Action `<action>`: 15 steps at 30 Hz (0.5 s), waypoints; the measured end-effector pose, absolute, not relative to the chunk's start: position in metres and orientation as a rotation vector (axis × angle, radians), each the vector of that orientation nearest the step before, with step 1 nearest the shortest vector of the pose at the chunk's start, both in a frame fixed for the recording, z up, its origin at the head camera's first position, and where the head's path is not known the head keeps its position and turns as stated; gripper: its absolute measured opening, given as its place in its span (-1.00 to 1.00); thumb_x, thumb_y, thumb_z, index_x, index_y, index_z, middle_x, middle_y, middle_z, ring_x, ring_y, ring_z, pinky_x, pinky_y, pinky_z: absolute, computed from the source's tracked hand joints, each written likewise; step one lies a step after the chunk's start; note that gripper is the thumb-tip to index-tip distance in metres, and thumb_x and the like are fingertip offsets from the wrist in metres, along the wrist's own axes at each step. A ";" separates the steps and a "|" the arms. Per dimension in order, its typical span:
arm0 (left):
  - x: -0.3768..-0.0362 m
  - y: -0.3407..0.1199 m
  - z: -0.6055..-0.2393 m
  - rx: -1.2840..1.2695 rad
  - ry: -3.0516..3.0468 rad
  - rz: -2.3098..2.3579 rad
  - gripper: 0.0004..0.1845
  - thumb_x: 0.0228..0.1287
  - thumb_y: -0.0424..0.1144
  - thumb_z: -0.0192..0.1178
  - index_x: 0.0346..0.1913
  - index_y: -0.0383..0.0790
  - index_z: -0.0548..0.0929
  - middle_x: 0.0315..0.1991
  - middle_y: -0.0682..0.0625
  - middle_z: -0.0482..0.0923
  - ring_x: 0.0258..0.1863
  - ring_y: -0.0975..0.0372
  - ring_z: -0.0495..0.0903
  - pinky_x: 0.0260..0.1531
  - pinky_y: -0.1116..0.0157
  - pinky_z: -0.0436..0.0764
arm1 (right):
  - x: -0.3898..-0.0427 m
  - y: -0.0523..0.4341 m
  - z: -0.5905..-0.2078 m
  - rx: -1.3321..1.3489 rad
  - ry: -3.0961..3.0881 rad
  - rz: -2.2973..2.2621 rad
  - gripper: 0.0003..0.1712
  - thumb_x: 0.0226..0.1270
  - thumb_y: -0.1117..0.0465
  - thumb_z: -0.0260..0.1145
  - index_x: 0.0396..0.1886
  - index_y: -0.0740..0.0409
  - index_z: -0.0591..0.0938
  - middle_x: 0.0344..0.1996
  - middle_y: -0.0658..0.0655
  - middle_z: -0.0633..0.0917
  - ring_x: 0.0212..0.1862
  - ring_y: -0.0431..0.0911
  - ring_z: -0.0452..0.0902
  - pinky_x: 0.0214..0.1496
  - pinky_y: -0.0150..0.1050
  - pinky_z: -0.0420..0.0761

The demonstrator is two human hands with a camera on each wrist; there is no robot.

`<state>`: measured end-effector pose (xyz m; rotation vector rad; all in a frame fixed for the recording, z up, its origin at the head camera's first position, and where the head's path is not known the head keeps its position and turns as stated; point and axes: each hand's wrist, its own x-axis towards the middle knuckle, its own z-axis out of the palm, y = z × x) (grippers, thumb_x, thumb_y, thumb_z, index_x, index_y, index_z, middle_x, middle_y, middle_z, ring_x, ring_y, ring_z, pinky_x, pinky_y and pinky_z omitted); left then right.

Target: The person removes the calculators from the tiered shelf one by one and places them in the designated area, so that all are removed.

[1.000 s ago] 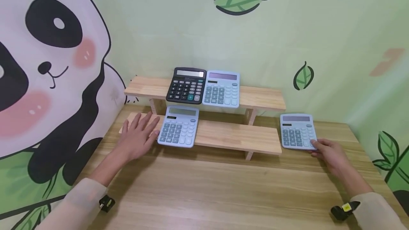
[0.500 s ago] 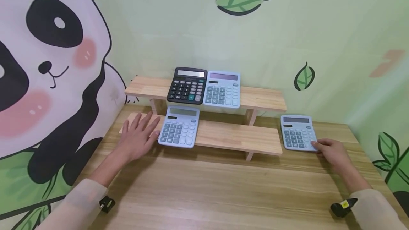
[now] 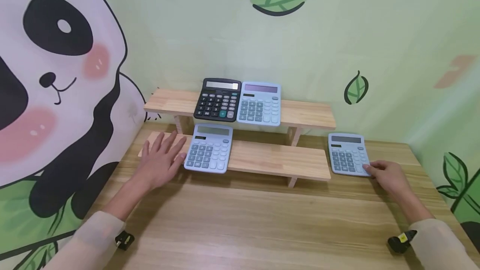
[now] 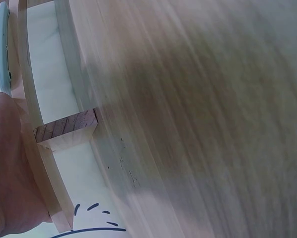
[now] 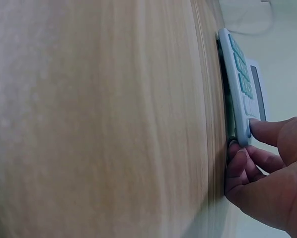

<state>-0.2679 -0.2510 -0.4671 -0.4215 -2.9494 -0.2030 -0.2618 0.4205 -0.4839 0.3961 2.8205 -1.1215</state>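
The blue calculator [image 3: 348, 154] lies flat on the bench [image 3: 262, 224], just right of the lower shelf [image 3: 273, 159]. We see the right hand [image 3: 388, 177] pinching its near right corner, thumb on top and fingers curled beneath in the right wrist view, much as half a second earlier; the calculator has barely shifted. The left hand [image 3: 161, 159] rests flat with fingers spread on the lower shelf's left end, touching a second blue calculator [image 3: 208, 152], unchanged. A black calculator [image 3: 218, 99] and another blue one [image 3: 260, 103] sit side by side on the upper shelf [image 3: 311, 113].
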 end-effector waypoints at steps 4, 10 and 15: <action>-0.269 -0.252 -0.468 -0.420 -2.951 -0.197 -0.32 0.51 0.30 -0.47 0.59 0.18 0.04 0.60 -0.07 -0.12 0.55 -0.19 -0.22 0.34 -0.39 -0.24 | -0.261 0.418 -0.481 0.360 2.862 -1.072 -0.29 0.52 -0.09 0.13 0.21 0.54 0.46 0.06 0.48 0.54 -0.06 0.14 0.47 -0.22 -0.24 0.50; -0.267 -0.252 -0.468 -0.418 -2.961 -0.189 -0.31 0.51 0.31 -0.48 0.59 0.18 0.03 0.61 -0.07 -0.13 0.55 -0.18 -0.22 0.35 -0.39 -0.24 | -0.258 0.414 -0.482 0.359 2.927 -1.019 -0.35 0.51 -0.04 0.15 0.14 0.54 0.50 0.01 0.48 0.55 -0.08 0.17 0.44 -0.21 -0.17 0.45; -0.268 -0.251 -0.467 -0.411 -2.967 -0.195 -0.31 0.51 0.31 -0.48 0.59 0.18 0.03 0.61 -0.07 -0.14 0.55 -0.18 -0.24 0.34 -0.39 -0.26 | -0.257 0.410 -0.479 0.384 2.936 -0.973 -0.37 0.50 -0.03 0.17 0.14 0.53 0.50 0.02 0.49 0.55 -0.08 0.19 0.44 -0.19 -0.10 0.47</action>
